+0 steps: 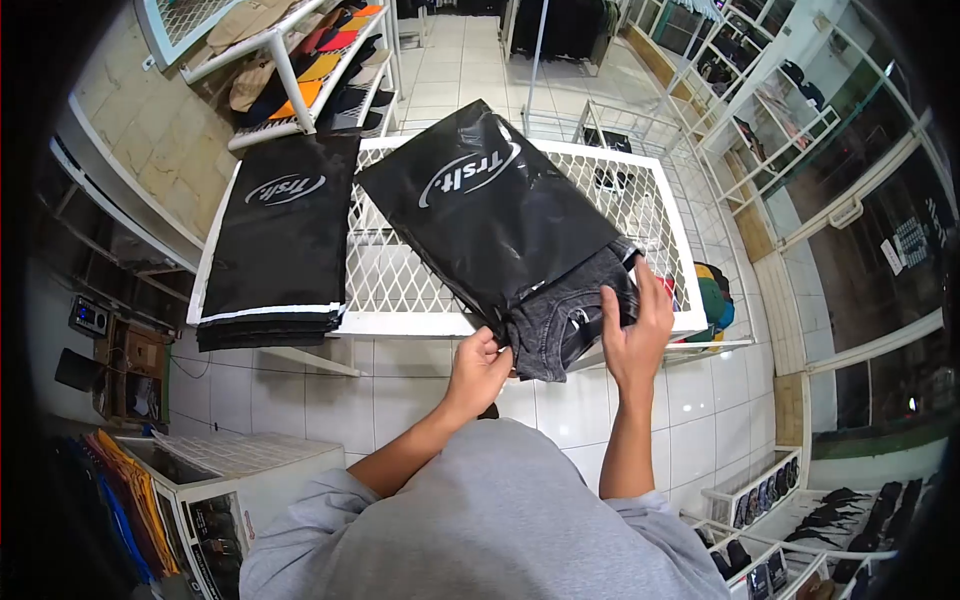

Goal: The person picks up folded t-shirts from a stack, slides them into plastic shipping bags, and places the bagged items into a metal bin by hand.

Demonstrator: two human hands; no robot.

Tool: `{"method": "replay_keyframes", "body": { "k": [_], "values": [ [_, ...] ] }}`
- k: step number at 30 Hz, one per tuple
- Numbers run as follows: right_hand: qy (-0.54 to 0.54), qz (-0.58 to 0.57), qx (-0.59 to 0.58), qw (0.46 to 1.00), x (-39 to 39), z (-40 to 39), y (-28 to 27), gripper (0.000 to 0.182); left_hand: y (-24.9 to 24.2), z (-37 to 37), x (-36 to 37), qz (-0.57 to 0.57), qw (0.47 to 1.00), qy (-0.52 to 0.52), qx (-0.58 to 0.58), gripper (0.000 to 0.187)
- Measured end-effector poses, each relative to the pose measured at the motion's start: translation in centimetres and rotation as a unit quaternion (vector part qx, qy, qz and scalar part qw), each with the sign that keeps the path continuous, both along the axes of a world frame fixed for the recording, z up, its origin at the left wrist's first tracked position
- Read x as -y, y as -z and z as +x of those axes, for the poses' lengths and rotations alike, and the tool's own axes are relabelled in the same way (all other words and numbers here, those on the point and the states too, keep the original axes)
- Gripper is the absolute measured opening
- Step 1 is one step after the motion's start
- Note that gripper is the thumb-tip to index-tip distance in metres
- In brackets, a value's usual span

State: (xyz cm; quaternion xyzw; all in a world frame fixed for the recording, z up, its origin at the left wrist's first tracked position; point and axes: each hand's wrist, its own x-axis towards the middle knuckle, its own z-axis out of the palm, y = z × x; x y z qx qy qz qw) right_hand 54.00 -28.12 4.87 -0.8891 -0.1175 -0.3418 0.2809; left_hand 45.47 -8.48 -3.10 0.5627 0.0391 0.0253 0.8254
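Note:
A black plastic bag [500, 200] with white lettering lies slanted across the white mesh table [400, 322]. Out of its near end sticks a folded dark grey garment [548, 335], partly inside the bag. My left hand [478, 372] is closed at the left corner of the bag's opening, fingertips pinching the edge beside the garment. My right hand [638, 335] lies at the opening's right side, thumb apart from the fingers, touching the garment and the bag's edge. To the left, a stack of flat black bags [275, 230] rests on the table.
A rack of caps [320, 75] stands beyond the table at the back left. Glass doors [870, 220] and wall shelves line the right. Hanging clothes [125, 500] and a white cabinet [250, 455] are at the lower left. Colourful items [712, 300] sit past the table's right end.

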Motion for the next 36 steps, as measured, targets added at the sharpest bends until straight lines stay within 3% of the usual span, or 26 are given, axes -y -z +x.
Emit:
{"method": "replay_keyframes", "body": {
  "k": [4, 5, 6, 8, 9, 14, 17, 18, 20, 22, 23, 25, 26, 28, 29, 30, 32, 34, 36],
  "values": [
    [0.073, 0.099, -0.134, 0.983, 1.4, -4.0, 0.9, 0.041, -0.2, -0.4, 0.1, -0.067, 0.998, -0.008, 0.000, 0.008],
    [0.034, 0.179, -0.295, 0.938, 1.5, -4.6, 1.1, 0.037, -0.4, -0.5, 0.1, -0.067, 0.998, -0.007, -0.007, 0.007],
    [-0.006, 0.254, -0.444, 0.859, 1.4, -5.1, 1.3, 0.035, -0.5, -0.7, 0.1, -0.067, 0.998, -0.006, -0.014, 0.008],
    [-0.080, 0.344, -0.422, 0.835, -0.1, -5.5, 3.2, 0.031, 0.3, -0.8, 0.0, -0.050, 0.999, 0.003, -0.018, 0.009],
    [-0.086, 0.333, -0.381, 0.858, -0.8, -5.6, 3.5, 0.026, 0.6, -0.9, -0.1, -0.035, 0.999, 0.008, -0.022, 0.011],
    [-0.107, 0.373, -0.338, 0.858, -3.4, -3.0, 3.8, 0.018, -1.5, -2.2, -1.0, 0.034, 0.995, 0.048, -0.074, 0.020],
    [-0.110, 0.212, -0.279, 0.930, -5.4, -0.3, 2.6, 0.013, -1.2, -2.4, -1.2, 0.041, 0.994, 0.064, -0.080, 0.025],
    [-0.131, 0.214, -0.343, 0.905, -6.1, 0.3, 1.5, 0.012, -1.1, -2.6, -1.3, 0.041, 0.994, 0.072, -0.072, 0.026],
    [-0.210, 0.312, -0.456, 0.806, -6.0, 1.5, 2.2, 0.013, -1.4, -2.6, -1.7, 0.048, 0.993, 0.076, -0.080, 0.030],
    [-0.220, 0.373, -0.436, 0.789, -4.6, 0.6, 1.6, 0.014, -1.5, -3.0, -2.4, 0.021, 0.996, 0.070, -0.056, 0.035],
    [-0.219, 0.310, -0.418, 0.825, -3.2, 0.3, 1.3, 0.027, -1.7, -3.3, -3.0, 0.019, 0.996, 0.064, -0.055, 0.035],
    [-0.125, 0.169, -0.422, 0.882, -0.1, -0.4, -0.4, 0.050, -2.0, -4.0, -4.4, 0.027, 0.996, 0.062, -0.055, 0.055],
    [-0.109, 0.147, -0.388, 0.903, 1.9, 0.4, 1.1, 0.053, -1.7, -4.8, -5.3, 0.025, 0.996, 0.055, -0.059, 0.055],
    [-0.049, 0.071, -0.212, 0.973, 0.8, 0.0, -0.7, 0.050, -1.2, -5.8, -7.1, 0.053, 0.997, 0.026, -0.056, 0.075],
    [-0.079, 0.029, -0.152, 0.985, 0.9, 0.9, 0.2, 0.051, -2.3, -5.8, -7.4, 0.032, 0.998, -0.023, -0.050, 0.088],
    [-0.085, -0.015, -0.165, 0.982, 0.8, 1.7, 1.0, 0.052, -3.1, -5.6, -7.9, 0.034, 0.998, -0.025, -0.048, 0.088],
    [-0.106, 0.019, -0.202, 0.973, -0.2, 2.4, 1.9, 0.051, -4.5, -5.0, -8.8, 0.120, 0.984, -0.103, -0.078, 0.088],
    [-0.092, -0.022, -0.176, 0.980, -1.4, 2.6, 1.7, 0.043, -5.1, -4.1, -8.7, 0.147, 0.971, -0.155, -0.104, 0.087],
    [-0.092, 0.056, -0.307, 0.946, -1.6, 2.3, 1.1, 0.033, -4.2, -2.9, -8.8, 0.204, 0.955, -0.199, -0.086, 0.083]
  ]
}}
